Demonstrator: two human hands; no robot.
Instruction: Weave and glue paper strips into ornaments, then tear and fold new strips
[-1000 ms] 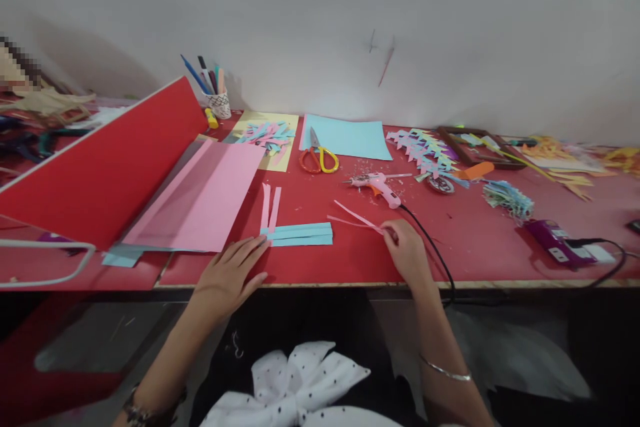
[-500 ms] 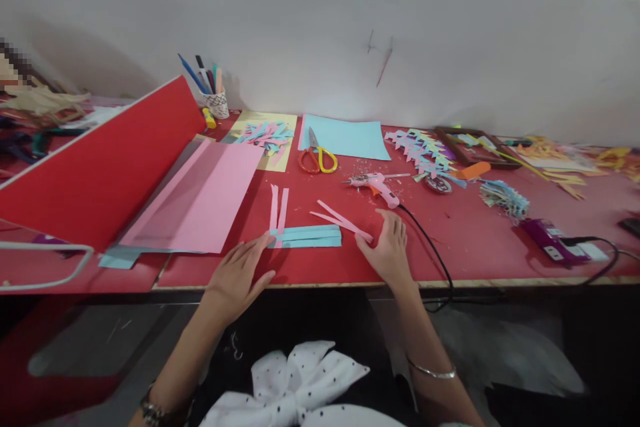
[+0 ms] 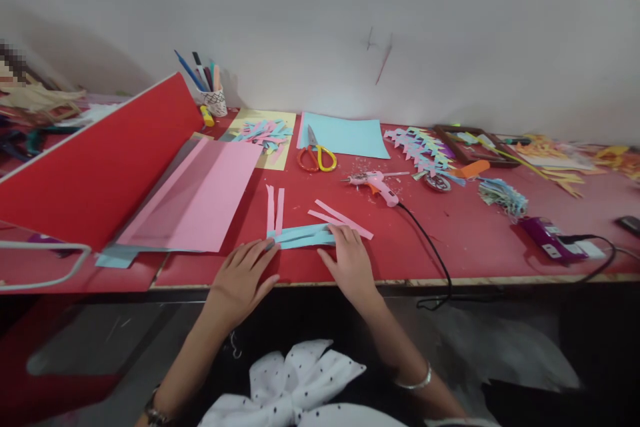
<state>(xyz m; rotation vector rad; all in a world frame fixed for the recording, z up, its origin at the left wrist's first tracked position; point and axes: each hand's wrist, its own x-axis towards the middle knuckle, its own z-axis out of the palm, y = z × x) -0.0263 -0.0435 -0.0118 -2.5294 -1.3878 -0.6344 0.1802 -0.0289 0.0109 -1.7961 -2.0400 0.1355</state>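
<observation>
Light blue paper strips [image 3: 303, 235] lie side by side near the table's front edge, their left ends meeting two upright pink paper strips [image 3: 275, 210]. My left hand [image 3: 241, 273] rests over that left end with its fingers stretched out, fingertips on the paper. At the other end, my right hand [image 3: 351, 263] has its fingers and thumb closed around the blue strips, covering their tips. Just beyond my right fingers, two loose pink strips [image 3: 345, 219] lie in a V. Farther back are a pink glue gun [image 3: 383, 188] and scissors [image 3: 317, 153].
Pink sheets [image 3: 200, 193] and a propped red board [image 3: 115, 160] stand at left. Behind lie a blue sheet [image 3: 350, 137], paper scraps [image 3: 265, 133] and a pen cup [image 3: 215, 103]. A folded paper chain [image 3: 423, 150] and a purple power box [image 3: 550, 238] are right.
My right hand has let go of the loose pink strips and moved left onto the right end of the blue strips, which now bend slightly. The left hand stays at the left end.
</observation>
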